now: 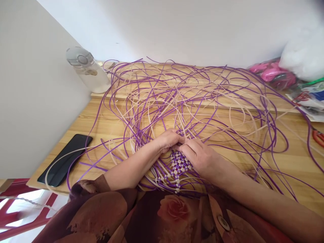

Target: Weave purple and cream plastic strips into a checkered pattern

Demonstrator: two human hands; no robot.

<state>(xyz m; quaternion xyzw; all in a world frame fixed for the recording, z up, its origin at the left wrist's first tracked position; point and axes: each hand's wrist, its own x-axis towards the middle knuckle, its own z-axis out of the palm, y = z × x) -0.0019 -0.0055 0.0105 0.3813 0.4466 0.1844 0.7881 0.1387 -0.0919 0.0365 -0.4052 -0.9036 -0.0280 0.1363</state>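
Note:
A small woven piece (181, 162) in a purple and cream checker pattern lies on the table just in front of me. Long loose purple and cream weaving strips (177, 92) fan out from it in a wide tangle. My left hand (168, 140) is closed at the upper edge of the weave, thumb and fingers pinching strips there. Against it, my right hand (199, 155) is also closed, its fingertips meeting the left ones on the strips. Which single strip each hand grips is hidden by the fingers.
A black phone (65, 160) lies at the left table edge, with a strip across it. Behind it a clear bottle (88, 72) stands on the raised ledge (121, 98). Pink bagged material (275, 74), a white bag (305, 54) and orange-handled scissors (318, 136) are on the right.

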